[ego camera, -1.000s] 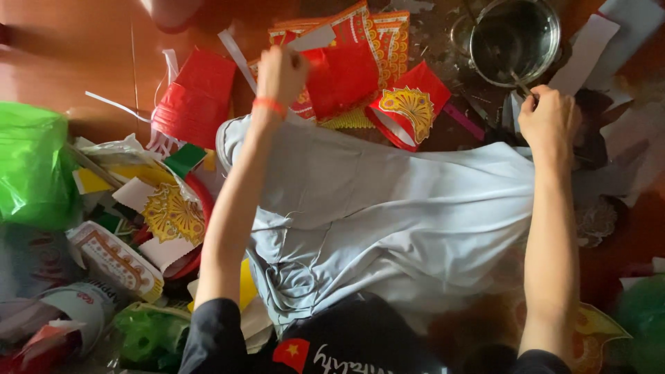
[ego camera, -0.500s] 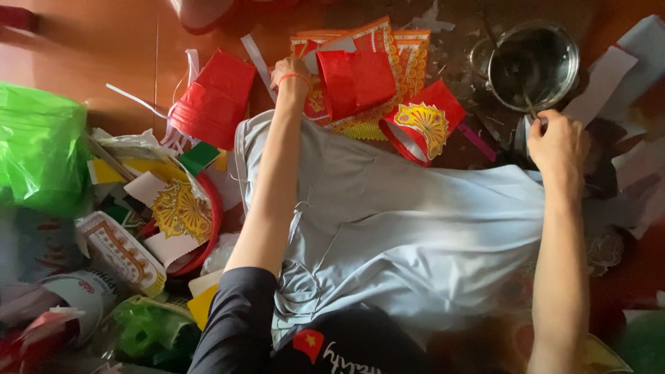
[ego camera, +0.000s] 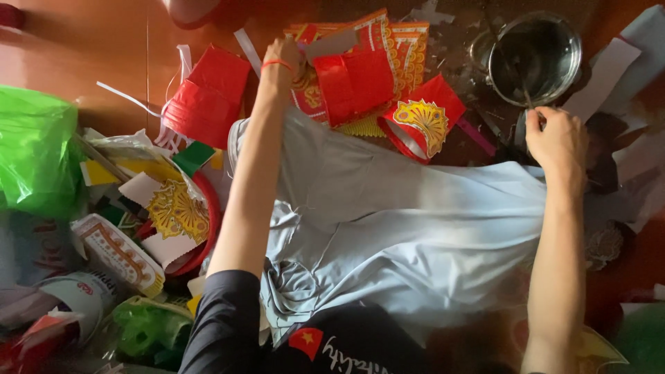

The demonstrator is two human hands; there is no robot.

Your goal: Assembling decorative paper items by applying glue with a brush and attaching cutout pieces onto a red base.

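Cloth, pale grey-blue [ego camera: 415,235], lies spread across the middle of the wooden floor [ego camera: 83,48], rumpled into folds at its near left corner. The person's left hand [ego camera: 282,61] reaches to the far edge of it, a red band at the wrist, and lies among the red and gold papers; whether its fingers grip the cloth or a paper I cannot tell, since the knuckles hide them. The right hand [ego camera: 554,142] is at the cloth's far right corner, fingers curled closed and pinching the hem there, just near of a steel pot [ego camera: 537,59].

Clutter crowds every side. Beyond the far edge lies a printed red and gold paper sheet [ego camera: 388,41] with a folded red paper piece [ego camera: 353,83] on it, and to its right a red paper crown with a gold fan emblem [ego camera: 422,121] touches the cloth's edge. Left of the left forearm sits another red folded paper shape [ego camera: 204,93] with white strips beside it. Further left, a bright green plastic bag [ego camera: 34,149] bulges, and near it a heap of card scraps, among them a white and gold ornament on a red ring [ego camera: 176,211] and a printed carton [ego camera: 118,253]. Grey and white paper offcuts [ego camera: 623,62] lie at the far right. A dark shirt with a small red patch [ego camera: 325,346] covers the cloth's near edge.
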